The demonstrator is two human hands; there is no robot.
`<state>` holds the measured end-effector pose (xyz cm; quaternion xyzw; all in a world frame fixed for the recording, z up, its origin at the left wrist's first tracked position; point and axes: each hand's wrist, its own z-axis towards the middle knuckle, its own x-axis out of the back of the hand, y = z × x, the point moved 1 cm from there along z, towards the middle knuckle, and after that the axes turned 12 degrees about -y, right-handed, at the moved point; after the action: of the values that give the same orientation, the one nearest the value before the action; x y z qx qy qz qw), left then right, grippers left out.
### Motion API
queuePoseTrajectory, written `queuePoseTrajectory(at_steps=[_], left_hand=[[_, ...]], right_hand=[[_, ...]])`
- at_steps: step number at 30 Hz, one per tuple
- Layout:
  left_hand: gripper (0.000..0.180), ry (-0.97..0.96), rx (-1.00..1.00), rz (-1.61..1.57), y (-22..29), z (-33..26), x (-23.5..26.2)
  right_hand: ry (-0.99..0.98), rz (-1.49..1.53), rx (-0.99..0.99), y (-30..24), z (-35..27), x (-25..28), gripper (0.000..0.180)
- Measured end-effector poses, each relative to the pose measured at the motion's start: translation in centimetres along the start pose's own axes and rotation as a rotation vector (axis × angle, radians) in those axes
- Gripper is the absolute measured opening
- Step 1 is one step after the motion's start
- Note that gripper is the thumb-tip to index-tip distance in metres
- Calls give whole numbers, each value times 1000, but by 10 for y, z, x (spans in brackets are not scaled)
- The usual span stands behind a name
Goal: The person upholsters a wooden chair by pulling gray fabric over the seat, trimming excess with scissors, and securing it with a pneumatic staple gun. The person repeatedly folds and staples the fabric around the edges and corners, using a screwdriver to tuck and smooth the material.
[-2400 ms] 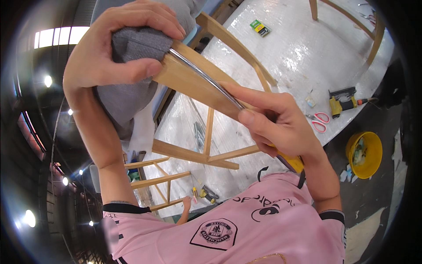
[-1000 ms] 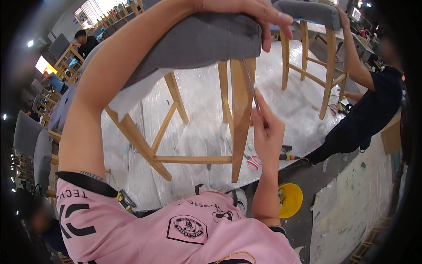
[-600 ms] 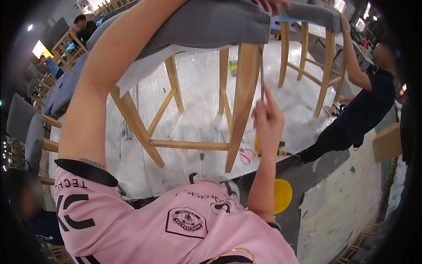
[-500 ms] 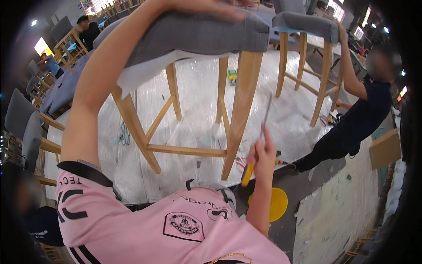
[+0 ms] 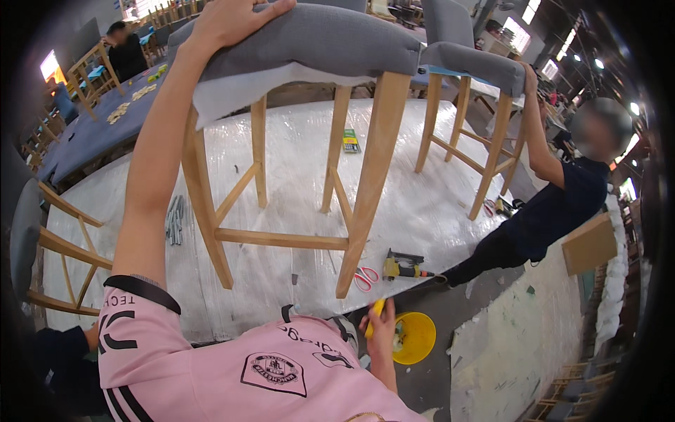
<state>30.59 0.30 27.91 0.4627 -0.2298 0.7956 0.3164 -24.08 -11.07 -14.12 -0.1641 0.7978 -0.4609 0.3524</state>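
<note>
A grey upholstered chair [image 5: 302,42] with wooden legs stands upright before me on a plastic-covered table [image 5: 281,176]. White lining cloth [image 5: 274,77] hangs below the seat's edge. My left hand [image 5: 235,21] rests on top of the seat at its left, fingers stretched over the grey fabric. Low at the table's front edge, my right hand [image 5: 383,329] is closed round a yellow-handled screwdriver [image 5: 377,314]; its metal shaft does not show. Beside that hand are red-handled scissors [image 5: 365,278] and a staple gun [image 5: 404,266], both lying on the table.
A yellow bucket [image 5: 422,337] stands on the floor by my right hand. At right, a person [image 5: 562,204] holds a second grey chair [image 5: 471,70]. A green box [image 5: 351,141] and metal strips [image 5: 174,221] lie on the table. More chairs [image 5: 63,246] stand left.
My right hand has dropped toward the bucket with the screwdriver, whose shaft showed before. My left hand, blurred earlier, has drawn back left and settled on the seat. The view has shifted.
</note>
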Motion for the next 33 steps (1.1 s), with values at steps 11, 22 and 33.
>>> queuePoseTrajectory(at_steps=[11, 22, 33], left_hand=[[79, 117, 36, -111, 18, 5, 9], [80, 190, -14, -137, 11, 3, 9], [80, 216, -1, -112, 17, -4, 14]], right_hand=[[-127, -665, 460, -206, 23, -137, 68], [-413, -726, 467, -222, 30, -192, 50], [-262, -505, 587, -220, 44, -173, 43]])
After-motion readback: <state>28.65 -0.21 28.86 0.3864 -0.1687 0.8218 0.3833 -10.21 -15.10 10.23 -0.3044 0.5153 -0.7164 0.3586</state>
